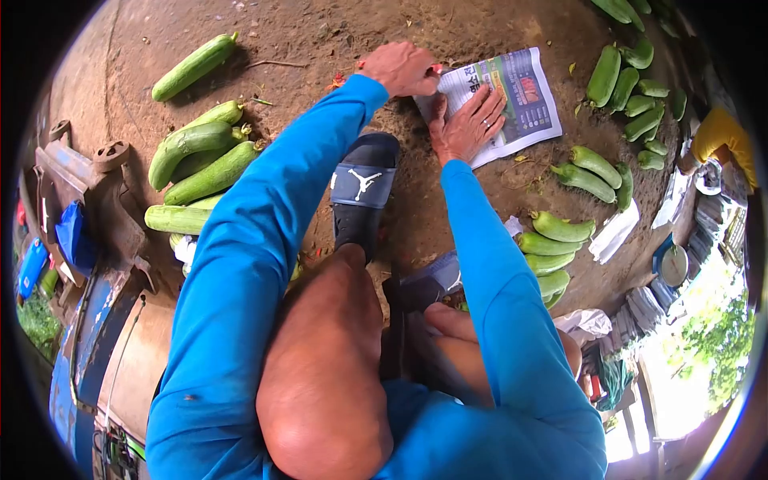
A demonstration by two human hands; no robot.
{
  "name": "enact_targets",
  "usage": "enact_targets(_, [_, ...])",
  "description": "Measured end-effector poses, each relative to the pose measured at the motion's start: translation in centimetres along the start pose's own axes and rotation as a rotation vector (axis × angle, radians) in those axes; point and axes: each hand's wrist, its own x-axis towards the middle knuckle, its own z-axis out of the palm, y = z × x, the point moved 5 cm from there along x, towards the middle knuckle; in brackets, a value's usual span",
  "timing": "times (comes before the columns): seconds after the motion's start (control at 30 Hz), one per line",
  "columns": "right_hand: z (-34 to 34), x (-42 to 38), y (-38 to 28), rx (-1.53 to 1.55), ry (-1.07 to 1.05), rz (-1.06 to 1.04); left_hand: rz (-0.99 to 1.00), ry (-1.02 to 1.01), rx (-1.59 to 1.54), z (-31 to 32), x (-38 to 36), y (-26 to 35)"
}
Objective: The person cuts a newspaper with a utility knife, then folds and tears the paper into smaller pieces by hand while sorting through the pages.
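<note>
A folded printed newspaper (524, 100) lies on the brown dirt ground in front of me. My right hand (470, 122), with a ring on one finger, rests flat on its left part with the fingers spread. At the paper's upper left corner is my left hand (400, 70), its fingers curled together; something small and red shows at the fingertips, too small to name. Green gourds (196, 66) lie to the left, the nearest group (212, 172) beside my left sleeve. More gourds (594, 170) lie to the right of the paper.
A sandalled foot (364, 184) stands between my arms. Rusty metal parts (104, 192) and a blue bag (74, 236) are at the left. At the right are a person in yellow (724, 144), white paper (614, 232), stacked newspapers (644, 308) and a round container (674, 266).
</note>
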Motion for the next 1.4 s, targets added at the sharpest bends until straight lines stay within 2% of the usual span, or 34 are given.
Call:
enact_targets(0.07, [0.1, 0.0, 0.1, 0.009, 0.006, -0.002, 0.069, 0.107, 0.003, -0.5, 0.5, 1.1])
enact_targets(0.13, [0.1, 0.1, 0.1, 0.016, 0.009, -0.002, 0.056, 0.074, 0.035, -0.6, 0.6, 0.9])
enact_targets(0.23, [-0.1, 0.4, 0.2, 0.013, 0.001, 0.008, 0.090, 0.039, -0.082, -0.2, 0.4, 0.1])
enact_targets(0.3, [-0.1, 0.1, 0.3, 0.038, -0.028, 0.010, 0.053, 0.210, -0.120, -0.7, 0.0, -0.3])
enact_targets(0.43, [0.0, 0.0, 0.1, 0.036, -0.005, -0.002, 0.071, 0.334, -0.128, -4.4, 2.3, 0.2])
enact_targets(0.53, [-0.2, 0.0, 0.3, 0.060, -0.017, 0.002, -0.074, 0.178, -0.248, -6.6, 2.7, 0.9])
enact_targets(0.57, [-0.2, 0.2, 0.4, 0.072, -0.022, 0.009, 0.016, 0.182, -0.059, -6.7, 2.6, -0.7])
enact_targets(0.77, [-0.4, 0.2, 0.2, 0.079, -0.036, 0.029, 0.011, -0.035, 0.099, -3.8, -3.9, -3.2])
enact_targets(0.87, [-0.5, 0.3, 0.3, 0.097, -0.037, 0.004, -0.034, 0.012, 0.013, -4.0, -6.7, -3.7])
enact_targets(1.03, [-0.4, 0.0, 0.3, 0.149, -0.086, 0.000, -0.073, -0.115, 0.096, -2.8, -9.1, -4.1])
enact_targets(1.13, [-1.0, 0.1, 0.3, 0.164, -0.091, -0.028, -0.107, -0.081, 0.071, -3.2, -9.6, -4.0])
enact_targets(1.23, [-1.9, 0.1, 0.4, 0.146, -0.138, -0.078, -0.150, -0.058, 0.036, -2.3, -10.1, -4.5])
enact_targets(1.33, [-3.3, -0.1, -1.2, 0.148, -0.102, -0.233, -0.182, -0.063, -0.027, -1.7, -11.0, -4.4])
enact_targets(1.4, [-3.2, -0.4, -2.5, 0.099, -0.216, -0.262, -0.206, -0.064, -0.035, -1.5, -11.3, -4.4])
